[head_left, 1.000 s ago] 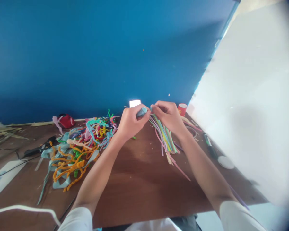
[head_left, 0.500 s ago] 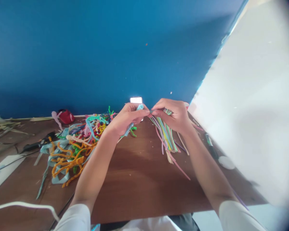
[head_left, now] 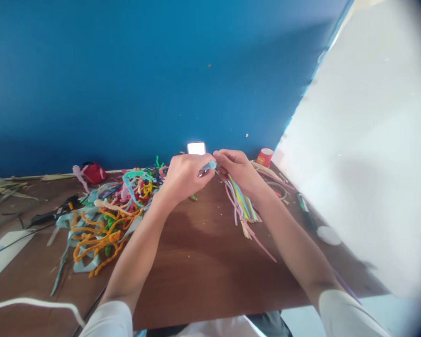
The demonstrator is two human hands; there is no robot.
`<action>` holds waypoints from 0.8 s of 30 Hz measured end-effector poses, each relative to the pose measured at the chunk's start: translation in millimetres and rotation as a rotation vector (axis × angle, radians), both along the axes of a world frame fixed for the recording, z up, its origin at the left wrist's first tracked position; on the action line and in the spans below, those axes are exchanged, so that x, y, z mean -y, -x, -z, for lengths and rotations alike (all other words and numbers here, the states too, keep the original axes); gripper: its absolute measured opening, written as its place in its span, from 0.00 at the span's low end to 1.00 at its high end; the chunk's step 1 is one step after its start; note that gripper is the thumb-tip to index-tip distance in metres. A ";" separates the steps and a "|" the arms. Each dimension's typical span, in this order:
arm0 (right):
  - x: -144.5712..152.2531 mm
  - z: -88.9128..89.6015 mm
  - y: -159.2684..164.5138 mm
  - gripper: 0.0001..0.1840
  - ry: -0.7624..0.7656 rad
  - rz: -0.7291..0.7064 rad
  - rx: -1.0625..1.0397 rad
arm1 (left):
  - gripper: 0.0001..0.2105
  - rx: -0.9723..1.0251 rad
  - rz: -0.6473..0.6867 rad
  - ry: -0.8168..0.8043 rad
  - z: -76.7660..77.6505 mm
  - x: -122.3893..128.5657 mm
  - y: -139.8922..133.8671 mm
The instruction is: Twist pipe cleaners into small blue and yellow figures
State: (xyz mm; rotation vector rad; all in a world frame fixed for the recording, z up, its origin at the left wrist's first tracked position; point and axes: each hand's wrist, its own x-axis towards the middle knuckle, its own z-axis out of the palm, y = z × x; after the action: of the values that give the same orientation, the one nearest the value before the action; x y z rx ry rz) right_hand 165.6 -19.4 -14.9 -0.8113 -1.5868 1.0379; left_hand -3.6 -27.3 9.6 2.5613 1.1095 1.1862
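While both hands meet over the far side of the worktop, the left hand and right hand pinch a fuzzy light-blue pipe cleaner between their fingertips, looks like mid-twist. Next move probably wants a firm, tight pinch. Straight pastel stems fan out beneath; a tangled, bendy pile lies left.
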 end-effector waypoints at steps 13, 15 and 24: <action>11.9 -22.7 -16.5 0.16 -0.462 0.195 0.250 | 0.10 0.462 0.227 0.593 -4.0 -8.3 5.6; 10.5 -22.9 -19.3 0.13 -0.542 0.152 0.301 | 0.09 0.474 0.277 0.670 -3.9 -9.7 7.9; 8.1 -17.3 -26.8 0.12 -0.674 0.136 0.381 | 0.09 0.503 0.362 0.727 -6.4 -5.1 7.7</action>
State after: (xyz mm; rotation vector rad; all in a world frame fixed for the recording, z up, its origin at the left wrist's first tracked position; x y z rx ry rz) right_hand 192.4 -27.6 2.4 -0.6481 -2.0015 0.2071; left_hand -11.3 -22.2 16.0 1.6905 0.7277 1.0010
